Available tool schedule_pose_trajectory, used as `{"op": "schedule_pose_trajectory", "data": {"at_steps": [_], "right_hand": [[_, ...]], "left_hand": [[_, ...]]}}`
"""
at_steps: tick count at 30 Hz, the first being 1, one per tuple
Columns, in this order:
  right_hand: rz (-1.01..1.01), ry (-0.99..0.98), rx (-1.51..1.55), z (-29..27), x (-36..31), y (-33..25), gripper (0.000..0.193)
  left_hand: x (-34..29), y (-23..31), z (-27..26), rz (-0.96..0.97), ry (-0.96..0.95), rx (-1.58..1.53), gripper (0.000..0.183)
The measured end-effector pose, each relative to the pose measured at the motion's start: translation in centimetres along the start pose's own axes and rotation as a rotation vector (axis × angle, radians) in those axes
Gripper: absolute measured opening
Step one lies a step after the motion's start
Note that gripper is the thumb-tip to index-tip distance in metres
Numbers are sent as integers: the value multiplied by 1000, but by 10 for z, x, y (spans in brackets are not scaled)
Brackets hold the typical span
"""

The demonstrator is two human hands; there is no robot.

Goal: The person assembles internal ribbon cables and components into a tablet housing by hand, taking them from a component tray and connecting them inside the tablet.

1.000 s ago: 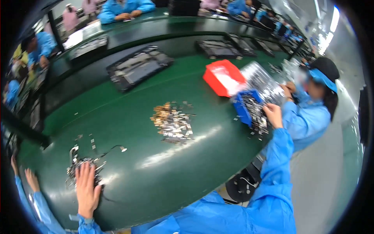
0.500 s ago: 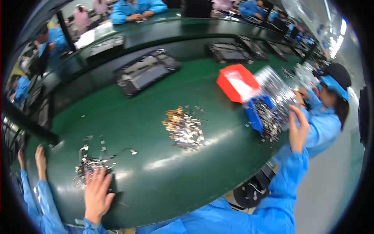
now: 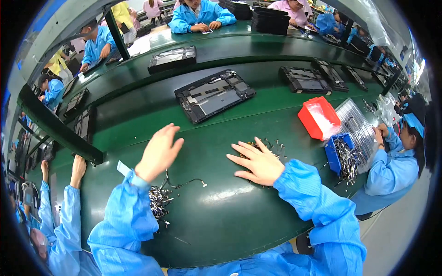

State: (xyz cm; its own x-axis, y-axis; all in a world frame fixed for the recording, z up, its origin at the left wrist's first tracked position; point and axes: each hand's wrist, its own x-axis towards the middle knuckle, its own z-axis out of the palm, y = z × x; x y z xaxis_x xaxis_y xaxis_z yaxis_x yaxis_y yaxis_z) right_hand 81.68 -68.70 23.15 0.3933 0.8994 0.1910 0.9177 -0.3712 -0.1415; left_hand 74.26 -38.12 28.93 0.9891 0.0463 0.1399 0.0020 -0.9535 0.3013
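My right hand (image 3: 258,166) is spread with its palm down over a pile of small metal and orange pieces (image 3: 275,148), hiding most of it. Whether it touches the pile I cannot tell. My left hand (image 3: 159,152) reaches over the table, fingers stretched and thumb apart, with nothing in it. Beside my left sleeve lies a heap of short dark cables with silvery ends (image 3: 159,202). One thin black cable (image 3: 193,181) curves off to its right. Beyond my hands, a flat black device casing with grey panels (image 3: 215,95) sits tilted.
To the right stand a red bin (image 3: 317,117), a blue bin (image 3: 340,154) spilling metal pieces and a clear plastic tray (image 3: 357,131), beside a co-worker (image 3: 396,156). A dark post (image 3: 60,124) rises at left near another person's hand (image 3: 78,170). More casings (image 3: 305,79) line the far side.
My left hand has lifted off the cable heap and moved away from me. My right hand has come from beside the blue bin to the middle pile. The view has shifted too.
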Motion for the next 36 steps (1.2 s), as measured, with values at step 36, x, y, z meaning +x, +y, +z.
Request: {"op": "schedule_pose_trajectory", "data": {"at_steps": [36], "right_hand": [[425, 272, 1412, -102, 120, 190, 60]], "left_hand": [[-9, 84, -36, -436, -579, -1517, 55]]}}
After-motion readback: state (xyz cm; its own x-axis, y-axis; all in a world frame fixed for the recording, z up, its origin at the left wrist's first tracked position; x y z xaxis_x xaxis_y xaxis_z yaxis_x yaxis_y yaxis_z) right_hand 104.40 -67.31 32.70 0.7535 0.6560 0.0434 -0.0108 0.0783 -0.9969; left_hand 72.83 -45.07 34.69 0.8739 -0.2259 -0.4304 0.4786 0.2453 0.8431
